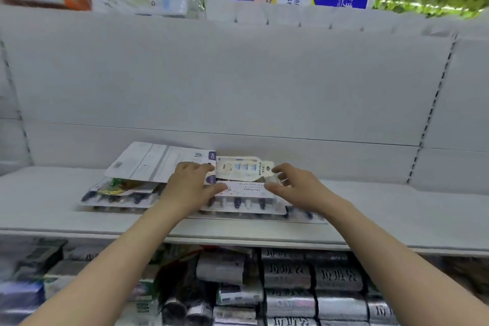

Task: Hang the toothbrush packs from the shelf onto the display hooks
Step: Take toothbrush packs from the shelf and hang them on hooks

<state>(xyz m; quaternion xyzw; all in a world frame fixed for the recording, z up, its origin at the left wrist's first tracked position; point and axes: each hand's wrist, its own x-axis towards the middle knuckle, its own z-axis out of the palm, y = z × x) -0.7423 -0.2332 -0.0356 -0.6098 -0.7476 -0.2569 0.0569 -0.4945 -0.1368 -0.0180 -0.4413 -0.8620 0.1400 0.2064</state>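
Shelf [397,209]: white, carries pile [119,194] of packs.
Toothbrush pack [239,170]: raised flat above pile.
Left hand [190,185]: grips its 9 o'clock end.
Right hand [297,184]: pinches its 3 o'clock tab.

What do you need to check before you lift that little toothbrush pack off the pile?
1. The left hand holds the small pack by its left end: ok.
2. The right hand holds its tab end: ok.
3. The hang hole is uncovered: ok, it shows beside the right fingertips.
4. The display hooks are in sight: not ok, none in view.
5. The pile of packs underneath will stay put: cannot tell.
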